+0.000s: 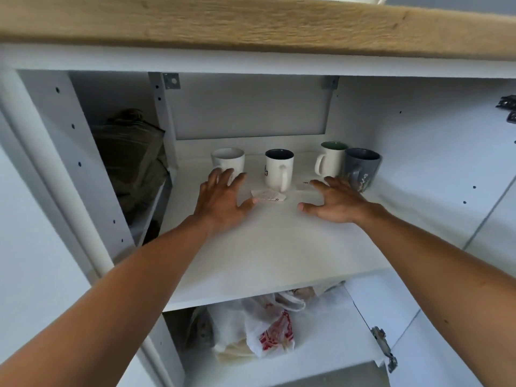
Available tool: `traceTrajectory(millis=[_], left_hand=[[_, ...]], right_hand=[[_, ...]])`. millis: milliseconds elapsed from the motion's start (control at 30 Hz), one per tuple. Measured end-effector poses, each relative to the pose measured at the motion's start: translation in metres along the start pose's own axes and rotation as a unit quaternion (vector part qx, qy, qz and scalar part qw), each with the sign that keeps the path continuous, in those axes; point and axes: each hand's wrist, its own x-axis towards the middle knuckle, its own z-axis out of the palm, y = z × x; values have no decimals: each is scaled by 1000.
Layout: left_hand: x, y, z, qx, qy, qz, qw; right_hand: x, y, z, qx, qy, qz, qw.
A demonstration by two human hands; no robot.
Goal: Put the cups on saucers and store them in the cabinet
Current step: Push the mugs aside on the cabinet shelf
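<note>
Cabinet (418, 163): white, four glossy mugs on its shelf (279, 247)
Lower shelf: crinkled plastic bag (259, 328)
Left hand (220, 198): fingers spread, empty
Right hand (335, 201): fingers spread, empty
Worktop (251, 23): wood

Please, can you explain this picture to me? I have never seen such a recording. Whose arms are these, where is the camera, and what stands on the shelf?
The camera sits on a person's head and looks forward and down, so the two bare arms are that person's own. Both reach into an open white cabinet under a wooden countertop. Four mugs stand at the back of the shelf: a white mug, a white mug with a dark inside, a white mug with a green inside and a grey mug. No saucers are visible. The left hand and the right hand are spread open and hold nothing. A small paper packet lies between them. Below, a plastic bag lies on the lower shelf.
</note>
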Motion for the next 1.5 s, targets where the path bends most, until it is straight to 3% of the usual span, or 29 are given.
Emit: traceTrajectory(millis=[233,400,500,600,733,933,1233,1500], left_hand=[[13,-23,6,1,111,-32,993],[29,-26,11,-149,154,-180,960],[41,-33,18,-213,150,-224,939],[47,-38,25,-272,145,-234,922],[49,-34,31,-422,131,-252,861],[51,-22,24,-448,150,-219,853],[51,23,5,-547,121,-116,820],[23,109,-5,-614,31,-25,789]], right_hand=[[45,-38,20,60,-3,-22,998],[68,-62,26,212,51,32,975],[80,-70,29,354,70,64,930],[81,-72,28,501,15,109,859],[76,-72,26,571,-12,115,813],[44,-65,30,609,59,106,784],[-60,-14,13,543,195,105,810],[-132,33,15,514,261,176,798]])
